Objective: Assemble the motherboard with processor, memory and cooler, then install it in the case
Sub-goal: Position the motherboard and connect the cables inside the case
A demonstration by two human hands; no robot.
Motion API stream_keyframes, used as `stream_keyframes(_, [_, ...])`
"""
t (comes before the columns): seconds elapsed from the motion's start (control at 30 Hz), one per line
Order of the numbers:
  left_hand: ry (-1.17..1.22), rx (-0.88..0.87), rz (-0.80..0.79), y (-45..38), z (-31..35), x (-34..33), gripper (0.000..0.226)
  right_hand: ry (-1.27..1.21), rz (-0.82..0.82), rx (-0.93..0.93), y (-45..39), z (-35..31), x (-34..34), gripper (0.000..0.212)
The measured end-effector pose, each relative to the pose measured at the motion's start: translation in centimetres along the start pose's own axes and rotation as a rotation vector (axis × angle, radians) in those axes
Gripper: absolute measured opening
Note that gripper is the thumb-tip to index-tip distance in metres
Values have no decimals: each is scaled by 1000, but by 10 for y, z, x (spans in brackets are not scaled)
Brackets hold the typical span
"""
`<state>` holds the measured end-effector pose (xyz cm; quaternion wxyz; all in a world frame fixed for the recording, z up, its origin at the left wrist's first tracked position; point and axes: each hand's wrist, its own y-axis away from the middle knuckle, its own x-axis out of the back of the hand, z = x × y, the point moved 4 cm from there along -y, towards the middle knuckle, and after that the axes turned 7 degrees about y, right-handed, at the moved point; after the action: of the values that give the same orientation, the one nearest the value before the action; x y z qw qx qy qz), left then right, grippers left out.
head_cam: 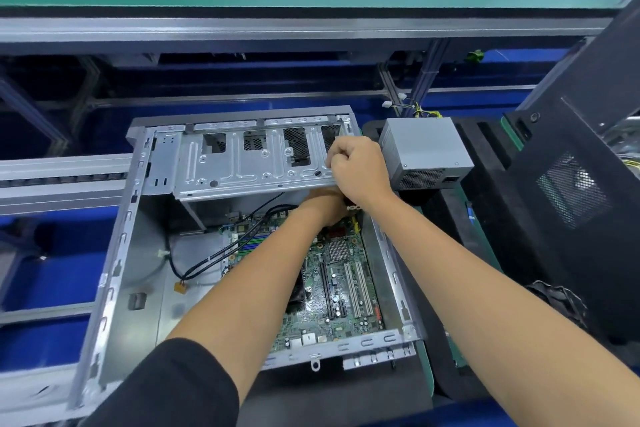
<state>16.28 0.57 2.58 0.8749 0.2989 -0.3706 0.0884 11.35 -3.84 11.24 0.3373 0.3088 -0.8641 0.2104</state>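
Motherboard (341, 282) lies flat on the floor of the open metal case (114, 274), toward its right wall, with black cables (221, 253) crossing its far left corner. Your right hand (356, 172) is curled in a fist at the right end of the raised drive cage (242, 163), gripping its edge. Your left hand (327, 206) reaches under that cage; its grip cannot be told. A grey power supply (424, 152) stands just right of the case.

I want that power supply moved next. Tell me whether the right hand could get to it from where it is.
Probably yes. The right hand grips the drive cage edge, and the power supply sits just beside it outside the case, nothing between. It must let go first.
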Motion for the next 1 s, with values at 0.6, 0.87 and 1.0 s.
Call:
stream_keyframes(0.6, [65,336,275,64,-134,52,30,24,-36,42,8,-2,-1,28])
stream_keyframes(0.87, [195,347,274,60,-123,64,24,36,-41,33,9,-5,0,30])
stream_keyframes(1.0, [309,297,240,70,-131,68,11,43,-36,30,8,-5,-2,30])
